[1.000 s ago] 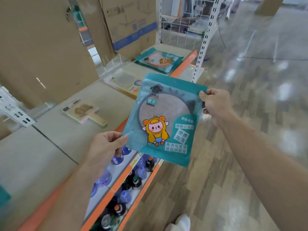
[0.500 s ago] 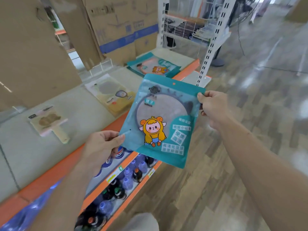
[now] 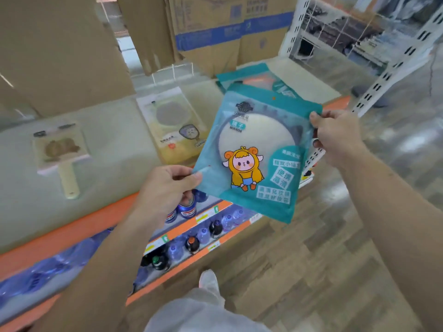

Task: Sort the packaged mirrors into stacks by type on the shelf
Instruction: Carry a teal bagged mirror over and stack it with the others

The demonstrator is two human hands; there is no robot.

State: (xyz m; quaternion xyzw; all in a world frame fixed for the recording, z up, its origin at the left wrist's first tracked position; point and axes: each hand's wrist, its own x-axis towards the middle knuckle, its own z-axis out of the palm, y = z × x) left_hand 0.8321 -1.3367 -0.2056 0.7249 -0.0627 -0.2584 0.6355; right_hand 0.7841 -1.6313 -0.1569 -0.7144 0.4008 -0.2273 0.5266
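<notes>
I hold a teal packaged round mirror (image 3: 256,154) with a cartoon sheep figure in the air over the shelf's front edge. My left hand (image 3: 167,190) pinches its lower left edge and my right hand (image 3: 335,135) grips its upper right corner. On the beige shelf top (image 3: 107,149) lie a yellow packaged mirror (image 3: 175,125), a pale handled mirror in clear wrap (image 3: 57,152) at the left, and a stack of teal packs (image 3: 259,80) behind the held one, partly hidden by it.
Cardboard boxes (image 3: 215,32) stand along the back of the shelf. A white perforated upright (image 3: 383,75) and wire grid rise at the right. Bottles (image 3: 191,243) fill the lower shelves under the orange edge (image 3: 72,231). Wood-pattern floor (image 3: 335,259) lies to the right.
The view has moved closer to the shelf and turned right; the held teal pack now overlaps the teal stack at the back. Both hands keep their grips.
</notes>
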